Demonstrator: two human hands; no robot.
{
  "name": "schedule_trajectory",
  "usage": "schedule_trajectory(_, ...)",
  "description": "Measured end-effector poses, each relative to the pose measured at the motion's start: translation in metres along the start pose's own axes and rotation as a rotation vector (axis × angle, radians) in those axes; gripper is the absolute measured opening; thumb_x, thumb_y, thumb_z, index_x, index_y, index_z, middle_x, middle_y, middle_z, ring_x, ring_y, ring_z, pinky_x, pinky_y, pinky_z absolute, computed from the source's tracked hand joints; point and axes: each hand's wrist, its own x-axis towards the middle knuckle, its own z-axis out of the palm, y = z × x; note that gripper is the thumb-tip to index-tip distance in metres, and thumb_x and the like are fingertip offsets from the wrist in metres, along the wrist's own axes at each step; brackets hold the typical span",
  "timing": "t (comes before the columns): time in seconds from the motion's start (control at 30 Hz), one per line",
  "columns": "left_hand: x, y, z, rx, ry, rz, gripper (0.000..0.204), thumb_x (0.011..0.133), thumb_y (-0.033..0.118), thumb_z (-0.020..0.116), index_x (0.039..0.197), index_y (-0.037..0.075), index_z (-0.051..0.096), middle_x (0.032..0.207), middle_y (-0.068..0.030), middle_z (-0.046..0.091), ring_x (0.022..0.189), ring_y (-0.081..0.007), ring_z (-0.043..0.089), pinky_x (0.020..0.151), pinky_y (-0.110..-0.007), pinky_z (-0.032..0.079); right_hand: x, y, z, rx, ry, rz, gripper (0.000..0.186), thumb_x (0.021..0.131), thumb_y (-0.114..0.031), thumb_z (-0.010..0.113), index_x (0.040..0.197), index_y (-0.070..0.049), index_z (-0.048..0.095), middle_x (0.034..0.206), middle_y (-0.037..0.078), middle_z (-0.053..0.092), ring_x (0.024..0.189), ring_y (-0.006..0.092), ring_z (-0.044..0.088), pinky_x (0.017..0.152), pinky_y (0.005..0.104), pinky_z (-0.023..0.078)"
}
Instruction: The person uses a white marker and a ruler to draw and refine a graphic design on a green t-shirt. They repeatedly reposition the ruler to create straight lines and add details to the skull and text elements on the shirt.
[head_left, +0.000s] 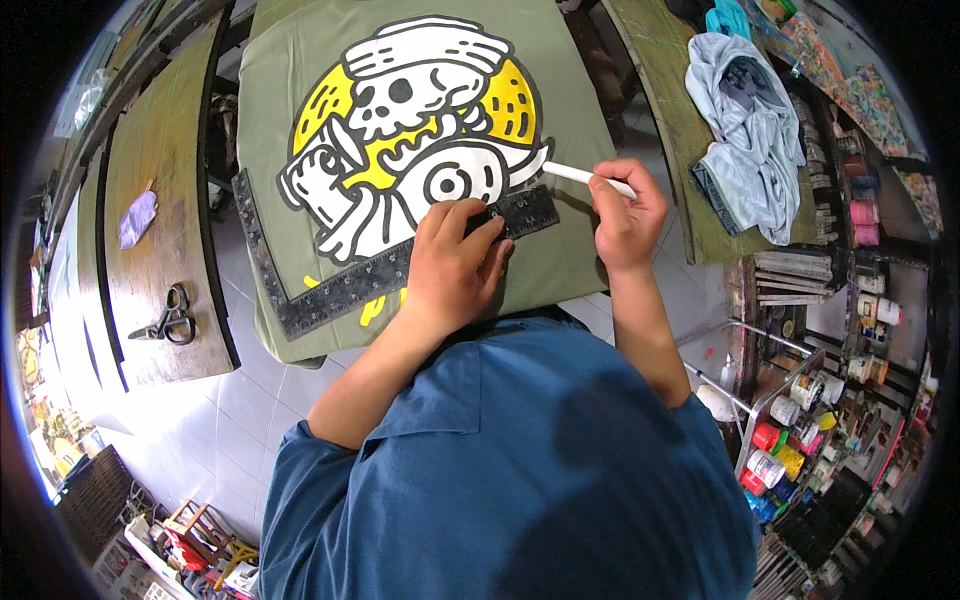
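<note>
A: Left grip (450,265) is lying over a black L-shaped plastic-looking ruler (345,290), thumb and fingers apart, fingertips pressing on it. And the other?

B: Right grip (628,220) is clamping on a slim white pen (570,173), whose far end is pointing at the right edge of a yellow, white and black skull print (415,140).

A: Ruler position?

B: Resting on olive-green fabric (580,100), its long arm running slantwise under the left grip.

A: Room?

B: On the left, a worn brown wooden surface (165,240) is carrying black scissors (165,323) and a small lilac cloth (139,220). On the right, a greenish-brown surface (665,90) is bearing a crumpled pale-grey garment (765,170). Grey floor tiles (230,420) are showing below; multicoloured pots (766,468) are crowding the lower right.
</note>
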Motion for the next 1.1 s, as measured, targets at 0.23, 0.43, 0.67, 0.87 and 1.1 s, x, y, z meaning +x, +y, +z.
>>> schedule_trajectory(0.23, 0.0, -0.006, -0.002, 0.028, -0.074, 0.049, 0.031, 0.068, 0.008, 0.072, 0.097, 0.002, 0.061, 0.1, -0.0132, 0.055, 0.092, -0.03, 0.053, 0.078, -0.039, 0.044, -0.001, 0.0, -0.003, 0.036, -0.004, 0.039, 0.002, 0.078, 0.002, 0.058, 0.079, 0.001, 0.058, 0.072, -0.001, 0.056, 0.06, 0.0026, 0.046, 0.05, 0.0175, 0.035)
schedule_trajectory(0.43, 0.002, -0.007, -0.006, 0.014, -0.094, 0.064, 0.032, 0.067, 0.005, 0.072, 0.097, 0.0, 0.061, 0.1, -0.0141, 0.057, 0.091, -0.0315, 0.054, 0.078, -0.039, 0.045, 0.0, -0.003, -0.002, 0.093, 0.023, 0.054, 0.002, 0.078, 0.003, 0.058, 0.08, 0.002, 0.058, 0.074, 0.001, 0.056, 0.062, 0.0036, 0.048, 0.052, 0.0178, 0.036)
schedule_trajectory(0.67, 0.002, -0.007, -0.007, 0.017, -0.099, 0.07, 0.034, 0.067, 0.005, 0.072, 0.098, 0.0, 0.061, 0.1, -0.0138, 0.057, 0.091, -0.0319, 0.054, 0.077, -0.039, 0.045, 0.002, 0.002, -0.006, 0.118, 0.025, 0.072, 0.002, 0.078, 0.003, 0.058, 0.08, 0.002, 0.058, 0.075, 0.001, 0.057, 0.064, 0.0043, 0.049, 0.054, 0.0181, 0.037)
schedule_trajectory(0.87, 0.003, -0.005, -0.012, 0.064, -0.126, 0.076, 0.034, 0.067, 0.007, 0.072, 0.098, 0.001, 0.061, 0.101, -0.0121, 0.057, 0.092, -0.0312, 0.054, 0.08, -0.039, 0.043, 0.002, 0.001, -0.006, 0.097, 0.013, 0.074, 0.002, 0.078, 0.003, 0.059, 0.079, 0.001, 0.058, 0.071, 0.0, 0.056, 0.06, 0.0033, 0.047, 0.052, 0.0186, 0.036)
schedule_trajectory(1.1, 0.002, -0.002, -0.015, 0.083, -0.141, 0.051, 0.033, 0.069, 0.007, 0.071, 0.099, 0.002, 0.061, 0.103, -0.0117, 0.058, 0.095, -0.0301, 0.054, 0.082, -0.038, 0.041, 0.002, -0.003, -0.003, -0.188, -0.213, -0.048, 0.002, 0.078, -0.002, 0.061, 0.077, -0.002, 0.059, 0.057, -0.002, 0.052, 0.052, 0.0019, 0.045, 0.045, 0.0201, 0.033)
